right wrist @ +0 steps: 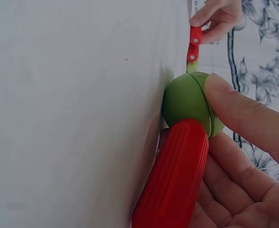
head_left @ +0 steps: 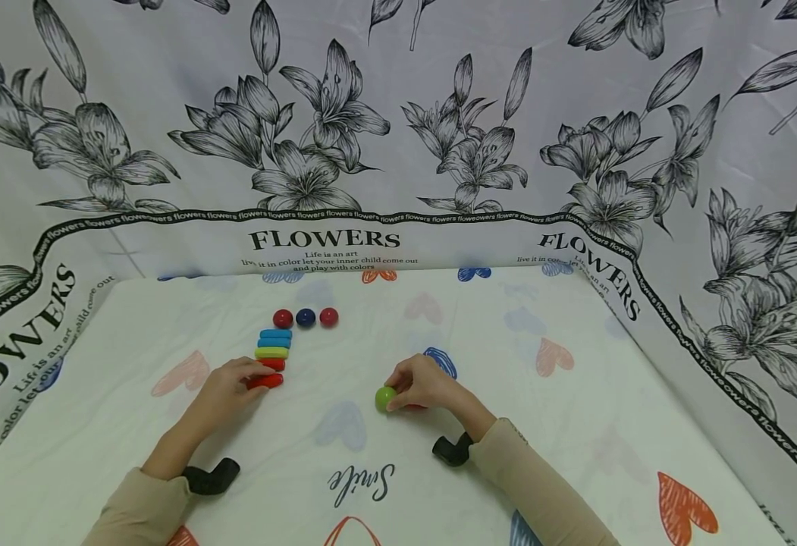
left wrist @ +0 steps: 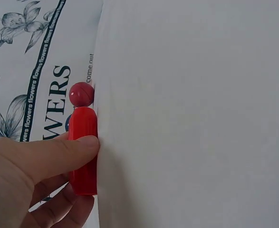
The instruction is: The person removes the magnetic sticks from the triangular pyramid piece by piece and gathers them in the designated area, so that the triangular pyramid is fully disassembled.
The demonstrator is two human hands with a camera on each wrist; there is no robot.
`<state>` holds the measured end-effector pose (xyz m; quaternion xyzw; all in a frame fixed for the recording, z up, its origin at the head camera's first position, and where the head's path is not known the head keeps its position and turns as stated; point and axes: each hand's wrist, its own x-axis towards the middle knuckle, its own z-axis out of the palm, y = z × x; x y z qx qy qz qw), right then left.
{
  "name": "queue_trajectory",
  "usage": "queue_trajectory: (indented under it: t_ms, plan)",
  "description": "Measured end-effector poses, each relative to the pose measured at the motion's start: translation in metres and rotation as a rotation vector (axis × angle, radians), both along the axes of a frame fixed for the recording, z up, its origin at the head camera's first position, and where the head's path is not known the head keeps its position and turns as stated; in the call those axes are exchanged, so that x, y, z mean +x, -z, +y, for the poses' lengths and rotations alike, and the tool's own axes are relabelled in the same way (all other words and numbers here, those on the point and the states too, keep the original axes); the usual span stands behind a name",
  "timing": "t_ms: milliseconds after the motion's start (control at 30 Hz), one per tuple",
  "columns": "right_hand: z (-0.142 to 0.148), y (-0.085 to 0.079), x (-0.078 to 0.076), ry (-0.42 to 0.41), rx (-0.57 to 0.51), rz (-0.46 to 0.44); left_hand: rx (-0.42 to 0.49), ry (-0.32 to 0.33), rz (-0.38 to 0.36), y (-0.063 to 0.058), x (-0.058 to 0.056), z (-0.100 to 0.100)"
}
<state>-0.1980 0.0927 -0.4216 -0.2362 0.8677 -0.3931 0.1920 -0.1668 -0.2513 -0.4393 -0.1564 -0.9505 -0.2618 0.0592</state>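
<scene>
My left hand [head_left: 229, 390] pinches a red rod [left wrist: 83, 126], rounded at one end, between thumb and fingers at the near end of a row of rods. Beyond it lie another red rod [head_left: 273, 364], a yellow-green rod [head_left: 271, 353] and two blue rods [head_left: 275, 338]. To the right, my right hand [head_left: 424, 383] holds a green ball [right wrist: 189, 99] with thumb and fingers. A ridged red rod [right wrist: 172, 175] lies against that ball under the hand; whether the two are joined, I cannot tell. Most of this rod is hidden in the head view.
Behind the rods, a red ball [head_left: 283, 318], a dark blue ball [head_left: 305, 318] and another red ball [head_left: 328, 317] stand in a line. Black wrist mounts [head_left: 212, 478] sit under both forearms. A white cloth with printed hearts covers the table [head_left: 480, 326]; flowered cloth [head_left: 398, 167] surrounds it.
</scene>
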Motion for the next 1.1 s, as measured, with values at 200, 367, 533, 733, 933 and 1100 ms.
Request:
queue_trajectory:
  t_ms: [200,367,533,733,933,1100]
  plan:
    - [0.0,0.0,-0.001,0.003,0.002,0.0,-0.015,0.005,0.042,0.001,-0.004,-0.002]
    - [0.0,0.0,-0.001,0.001,0.005,0.009,-0.002,0.012,0.068,0.001,-0.006,-0.001]
    - [-0.001,0.0,-0.002,0.001,0.002,0.013,-0.013,0.02,0.112,0.001,-0.009,0.001]
    - [-0.001,0.0,-0.001,-0.001,0.009,0.025,-0.048,0.016,0.114,-0.001,-0.012,0.002]
    - [0.0,0.001,-0.002,-0.016,-0.007,0.049,-0.054,-0.011,0.061,-0.004,-0.013,0.003]
    - [0.002,0.005,-0.004,-0.032,-0.022,0.051,-0.053,-0.017,0.028,-0.007,-0.012,0.003]
